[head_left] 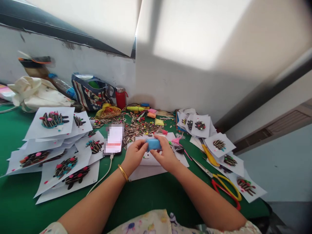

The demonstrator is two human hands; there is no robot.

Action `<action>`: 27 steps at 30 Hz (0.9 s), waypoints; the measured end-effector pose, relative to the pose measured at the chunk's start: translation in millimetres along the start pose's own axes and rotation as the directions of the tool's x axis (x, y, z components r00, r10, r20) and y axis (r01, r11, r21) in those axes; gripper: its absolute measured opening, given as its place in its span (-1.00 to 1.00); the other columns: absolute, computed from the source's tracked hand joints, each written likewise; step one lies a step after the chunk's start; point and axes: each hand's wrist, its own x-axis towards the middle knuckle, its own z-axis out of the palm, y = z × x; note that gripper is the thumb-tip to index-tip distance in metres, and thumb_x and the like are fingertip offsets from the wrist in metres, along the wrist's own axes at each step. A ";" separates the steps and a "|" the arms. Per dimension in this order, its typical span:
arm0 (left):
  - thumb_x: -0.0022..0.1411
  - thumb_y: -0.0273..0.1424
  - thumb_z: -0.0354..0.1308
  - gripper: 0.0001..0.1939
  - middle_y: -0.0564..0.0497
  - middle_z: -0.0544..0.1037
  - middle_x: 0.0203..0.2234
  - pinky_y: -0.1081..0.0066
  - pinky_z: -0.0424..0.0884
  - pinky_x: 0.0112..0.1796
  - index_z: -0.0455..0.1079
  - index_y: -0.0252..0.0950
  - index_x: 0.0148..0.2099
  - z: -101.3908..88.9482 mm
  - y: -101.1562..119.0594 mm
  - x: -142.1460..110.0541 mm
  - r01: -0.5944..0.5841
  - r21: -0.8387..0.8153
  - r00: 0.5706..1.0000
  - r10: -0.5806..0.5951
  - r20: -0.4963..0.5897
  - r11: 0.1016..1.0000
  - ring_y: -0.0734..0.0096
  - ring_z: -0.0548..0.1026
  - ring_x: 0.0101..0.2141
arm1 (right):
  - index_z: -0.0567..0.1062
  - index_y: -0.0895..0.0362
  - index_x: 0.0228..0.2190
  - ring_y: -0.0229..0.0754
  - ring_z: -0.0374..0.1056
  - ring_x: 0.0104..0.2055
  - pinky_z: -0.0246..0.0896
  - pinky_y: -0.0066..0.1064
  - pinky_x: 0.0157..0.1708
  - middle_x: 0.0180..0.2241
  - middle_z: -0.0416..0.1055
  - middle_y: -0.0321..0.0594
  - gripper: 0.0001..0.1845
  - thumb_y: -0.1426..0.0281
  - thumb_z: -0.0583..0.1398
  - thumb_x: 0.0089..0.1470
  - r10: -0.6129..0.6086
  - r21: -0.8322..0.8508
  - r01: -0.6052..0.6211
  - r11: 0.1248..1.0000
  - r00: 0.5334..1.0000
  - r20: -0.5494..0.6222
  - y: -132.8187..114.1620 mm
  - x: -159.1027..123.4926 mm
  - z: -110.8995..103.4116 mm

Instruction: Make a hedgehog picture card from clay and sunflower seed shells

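Between my two hands is a small blue packet, perhaps of modelling clay (154, 144), held above white paper sheets (146, 172) on the green table. My left hand (135, 152) pinches its left end with thumb and fingertips; a gold bangle circles that wrist. At the other end, my right hand (166, 154) grips the packet with thumb below and fingers along the top. Part of a seed-and-clay picture shows on the paper beneath, mostly hidden by my hands. Sunflower seeds (136, 128) lie scattered just beyond.
A phone (114, 139) on a white cable lies left of my hands. Scissors (219, 183) with red and yellow handles lie right. Seed-picture sheets are stacked left (65, 175) and right (219, 143). Yellow (159, 122) and orange (151, 115) packets, a red flask (121, 97) and bags stand behind.
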 end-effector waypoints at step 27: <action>0.25 -0.28 0.05 -0.78 0.11 0.37 -0.53 0.43 0.25 -0.38 0.29 -0.26 -0.42 6.0 7.1 -7.7 -0.033 0.249 0.971 -0.029 0.239 0.968 0.43 0.33 -0.46 | 0.22 0.07 0.20 0.08 0.12 0.20 0.06 0.01 0.17 0.16 0.26 -0.06 -0.31 0.14 0.23 0.10 -0.278 -0.445 0.271 0.854 0.959 0.052 14.6 -17.3 -17.5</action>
